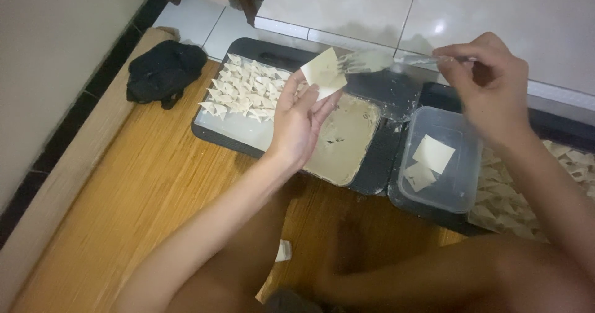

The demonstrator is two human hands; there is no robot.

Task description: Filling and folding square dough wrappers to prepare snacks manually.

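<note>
Above the dark tray (pixel 384 158), left hand (pixel 297 118) grip pinching square wrapper (pixel 323 71), right hand (pixel 489 87) clamped on fork (pixel 378 61)

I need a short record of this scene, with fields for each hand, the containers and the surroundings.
left hand: holds a square wrapper on its fingertips
right hand: holds a fork, tines on the wrapper
dark tray: folded dumplings at its left; tub of pale filling at the centre
clear box: two wrappers inside
right tray: more folded dumplings
floor: woven mat; black cloth
</note>
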